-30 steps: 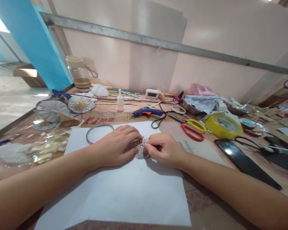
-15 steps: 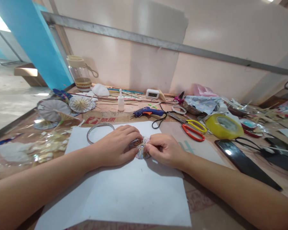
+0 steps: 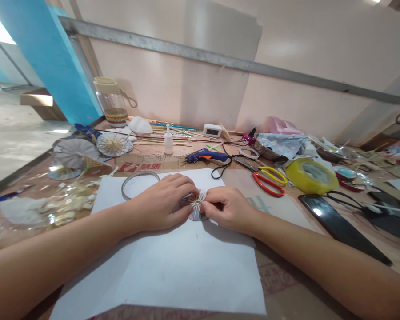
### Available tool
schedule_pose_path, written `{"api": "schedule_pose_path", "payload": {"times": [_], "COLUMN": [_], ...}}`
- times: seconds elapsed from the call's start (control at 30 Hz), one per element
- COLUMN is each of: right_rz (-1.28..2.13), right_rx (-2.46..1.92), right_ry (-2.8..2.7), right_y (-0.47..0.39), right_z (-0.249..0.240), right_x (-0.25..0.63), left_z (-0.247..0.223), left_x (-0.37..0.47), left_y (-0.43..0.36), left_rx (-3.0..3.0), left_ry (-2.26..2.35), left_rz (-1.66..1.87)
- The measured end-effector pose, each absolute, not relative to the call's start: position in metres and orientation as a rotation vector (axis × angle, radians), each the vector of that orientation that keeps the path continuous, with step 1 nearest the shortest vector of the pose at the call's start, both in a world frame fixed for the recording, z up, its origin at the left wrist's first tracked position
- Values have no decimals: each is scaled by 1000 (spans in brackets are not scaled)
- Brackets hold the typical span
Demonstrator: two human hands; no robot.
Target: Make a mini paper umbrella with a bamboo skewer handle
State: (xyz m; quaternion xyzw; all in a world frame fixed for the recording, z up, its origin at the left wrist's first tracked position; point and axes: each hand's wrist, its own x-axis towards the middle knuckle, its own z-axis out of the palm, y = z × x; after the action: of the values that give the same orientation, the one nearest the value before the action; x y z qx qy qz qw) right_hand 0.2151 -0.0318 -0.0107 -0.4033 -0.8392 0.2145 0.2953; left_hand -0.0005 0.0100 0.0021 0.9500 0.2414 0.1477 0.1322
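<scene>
A small paper umbrella (image 3: 197, 211), a patterned disc with thin wooden ribs fanning out from its centre, lies on white paper (image 3: 186, 266). Its left part is under my left hand (image 3: 166, 202), whose curved fingers and thumb grip it. From the other side my right hand (image 3: 231, 208) pinches the ribbed disc, thumb against the bent forefinger close to the centre. Whatever is between those fingertips is hidden. Behind my left hand a grey ring (image 3: 124, 186) rests on the paper, partly covered by the hand.
Beyond the paper are a blue glue gun (image 3: 208, 155), a dropper bottle (image 3: 168, 141) and scissors (image 3: 268, 190). Yellow tape (image 3: 291, 175) and a phone (image 3: 345, 229) lie to the right. Finished-looking paper umbrellas (image 3: 75, 153) and a glass bottle (image 3: 111, 102) stand left.
Both hands stay on the small umbrella. My right hand's fingers have shifted very slightly; the things around it look the same.
</scene>
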Motion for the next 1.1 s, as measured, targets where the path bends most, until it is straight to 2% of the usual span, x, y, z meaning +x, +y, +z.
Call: {"api": "schedule_pose_path", "payload": {"times": [0.27,0.47,0.63,0.93,1.1], "right_rz": [606,671,688,498,854], "right_rx": [-1199,-1240,-1207,-1296,-1281], "right_ry": [-2027,-1862,-1877,-2066,-2345], "right_y": [-23,-12,-12,-6,-10], "right_z": [-13,-14,-15,-16,17], "right_x": [219,222,222,223,239], "left_z": [4,5,6,5,7], "left_x": [-2,1,6,6,4], "left_y": [8,1,-6,-7,-7], "left_rx": [2799,2860,2721,2679,2689], "left_ry": [708,908,1047,978,925], "left_rz": [451,498,345,387,381]}}
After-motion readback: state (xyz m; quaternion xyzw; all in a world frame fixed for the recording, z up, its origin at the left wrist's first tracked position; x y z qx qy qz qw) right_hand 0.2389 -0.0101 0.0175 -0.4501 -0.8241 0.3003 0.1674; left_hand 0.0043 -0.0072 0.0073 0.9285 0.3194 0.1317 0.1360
